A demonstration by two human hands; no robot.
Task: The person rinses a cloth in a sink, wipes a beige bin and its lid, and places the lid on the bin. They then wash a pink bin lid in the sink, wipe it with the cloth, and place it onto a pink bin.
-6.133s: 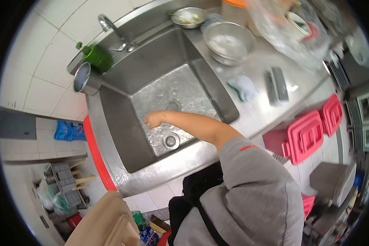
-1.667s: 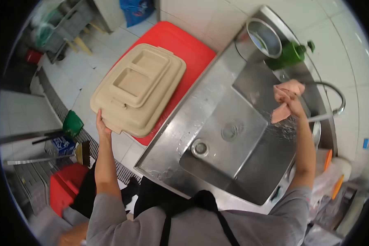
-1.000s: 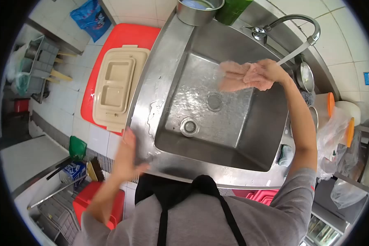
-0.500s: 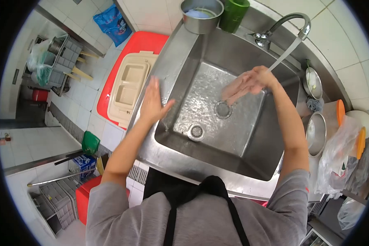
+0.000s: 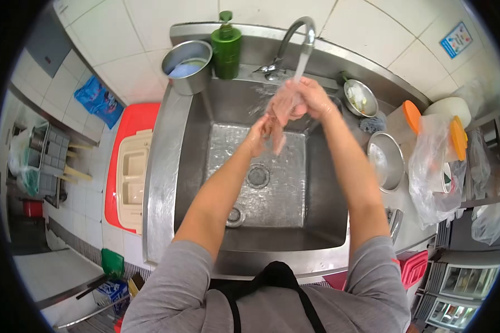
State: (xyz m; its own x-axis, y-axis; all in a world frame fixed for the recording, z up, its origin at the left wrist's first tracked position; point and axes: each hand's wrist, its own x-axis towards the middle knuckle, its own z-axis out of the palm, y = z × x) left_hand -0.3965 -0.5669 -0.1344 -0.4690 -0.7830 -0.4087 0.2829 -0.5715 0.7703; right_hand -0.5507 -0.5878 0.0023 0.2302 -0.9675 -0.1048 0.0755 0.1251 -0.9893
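Under the running faucet, a limp pink piece of raw meat hangs between both hands, wet and partly blurred by water. My right hand grips its upper part from the right, just below the spout. Lower down on the left, my left hand has its fingers closed on the meat's other side. Both hands are over the steel sink, above its floor. A round drain strainer lies below the meat. Nearer me there is a second drain fitting, partly hidden by my left forearm.
A metal pot and a green pump bottle stand at the back left. To the right are a small metal bowl, a larger bowl, orange-lidded containers and a plastic bag. A red bin stands left.
My left hand has left the sink's left rim and come in to hold the meat. My right hand has brought the meat closer under the faucet. The view has turned and shifted.
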